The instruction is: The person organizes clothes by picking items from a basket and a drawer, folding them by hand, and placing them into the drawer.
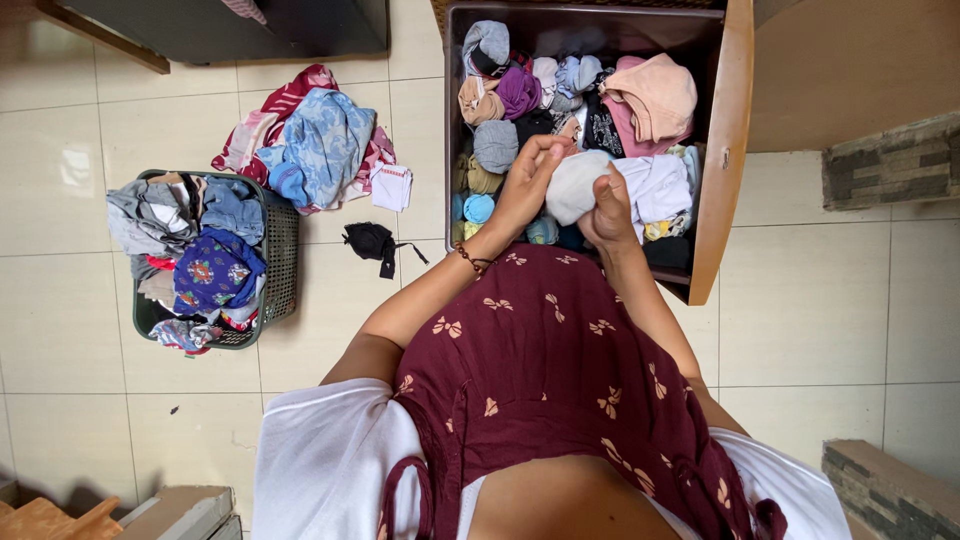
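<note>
While the tiled floor (60, 330) takes up most of the head view, the largest thing on it is the open dark drawer (722, 150) with a pale wooden front, packed with rolled and folded clothes in grey, purple, tan, pink, blue and white. To its left a loose heap of clothes (310, 140), blue floral over red and pink stripes, lies on the tiles. Beside that stands a dark green mesh laundry basket (282, 250), heaped with grey, blue and patterned garments. A small white folded cloth (391, 187) with a thin line of print too small to make out rests just beside the heap, and a small black garment (371, 241) with a trailing strap lies near the basket.

Over the drawer's middle, both hands meet on a pale grey bundle of cloth (572, 186). The left hand (525, 185) grips its left side, fingers curled over the top; a beaded bracelet (470, 261) circles that wrist. The right hand (607, 212) pinches the bundle from below, fingers closed on the fabric.

The drawer's near edge is hidden behind the person's maroon patterned dress (550, 370). Dark furniture (250, 25) is cut off at the top, and stone-like blocks (890, 160) at the right edge.
</note>
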